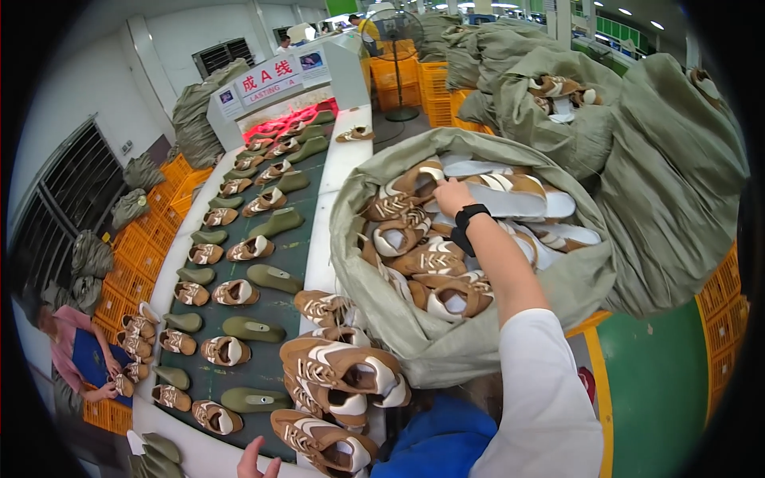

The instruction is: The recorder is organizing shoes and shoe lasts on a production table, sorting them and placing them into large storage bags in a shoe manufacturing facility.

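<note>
A wide grey-green woven sack (358, 334) stands open beside the conveyor, packed with brown and white lace-up sneakers (430, 256). My right hand (453, 197), with a black band at the wrist, reaches into it. Its fingers are closed at the collar of a brown sneaker (406, 183) near the sack's far side; the fingertips are partly hidden. My left hand (259, 462) shows only at the lower edge, fingers apart and holding nothing visible. It is nearest to a pile of sneakers (339, 366) on the conveyor's white right ledge.
Rows of sneakers and olive shoe lasts (253, 328) lie on the dark green conveyor belt (275, 315). A co-worker (80, 346) handles a shoe at the left. More full sacks (677, 183) stand at right, with orange crates (434, 84) and a standing fan (396, 40) behind.
</note>
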A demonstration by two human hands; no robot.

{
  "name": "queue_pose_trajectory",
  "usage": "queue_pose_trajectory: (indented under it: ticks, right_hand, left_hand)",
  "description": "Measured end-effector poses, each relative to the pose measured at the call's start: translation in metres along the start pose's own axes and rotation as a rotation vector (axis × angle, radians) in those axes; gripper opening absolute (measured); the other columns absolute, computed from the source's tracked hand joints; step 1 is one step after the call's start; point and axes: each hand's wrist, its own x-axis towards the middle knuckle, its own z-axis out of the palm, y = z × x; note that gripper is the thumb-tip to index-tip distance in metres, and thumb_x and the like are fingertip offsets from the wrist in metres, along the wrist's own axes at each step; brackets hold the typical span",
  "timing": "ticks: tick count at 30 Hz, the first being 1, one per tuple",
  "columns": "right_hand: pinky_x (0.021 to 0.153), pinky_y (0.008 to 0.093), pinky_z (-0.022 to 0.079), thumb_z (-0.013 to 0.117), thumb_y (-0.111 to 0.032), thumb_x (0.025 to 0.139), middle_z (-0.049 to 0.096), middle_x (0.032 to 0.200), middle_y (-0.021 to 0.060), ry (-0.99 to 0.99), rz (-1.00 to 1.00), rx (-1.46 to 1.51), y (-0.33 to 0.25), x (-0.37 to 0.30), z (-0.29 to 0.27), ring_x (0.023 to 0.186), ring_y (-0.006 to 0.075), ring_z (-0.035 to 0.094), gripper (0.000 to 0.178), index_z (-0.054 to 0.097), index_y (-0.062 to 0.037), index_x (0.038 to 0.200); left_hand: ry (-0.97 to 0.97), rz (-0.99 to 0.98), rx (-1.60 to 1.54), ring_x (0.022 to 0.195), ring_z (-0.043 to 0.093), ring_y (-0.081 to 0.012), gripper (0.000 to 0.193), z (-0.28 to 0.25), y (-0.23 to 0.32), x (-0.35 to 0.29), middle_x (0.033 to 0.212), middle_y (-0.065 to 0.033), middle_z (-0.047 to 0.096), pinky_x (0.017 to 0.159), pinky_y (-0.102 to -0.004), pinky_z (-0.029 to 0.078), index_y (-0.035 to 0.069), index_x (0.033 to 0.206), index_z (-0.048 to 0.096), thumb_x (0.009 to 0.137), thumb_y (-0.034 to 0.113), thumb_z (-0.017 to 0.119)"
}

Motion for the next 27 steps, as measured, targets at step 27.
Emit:
queue_pose_trajectory:
  ticks: [27]
  right_hand:
    - [0.071, 0.0372, 0.047, 0.065, -0.025, 0.077, 0.063, 0.085, 0.0156, 0.153, -0.283, 0.769, 0.017, -0.215, -0.104, 0.079, 0.0304, 0.060, 0.026, 0.064, -0.0049, 0.094]
  left_hand:
    - [-0.299, 0.066, -0.347, 0.097, 0.057, -0.0239, 0.044, 0.062, 0.046, -0.046, 0.109, -0.0155, 0.059, 0.083, -0.0322, 0.045, 0.001, 0.124, 0.050, 0.082, 0.008, 0.063]
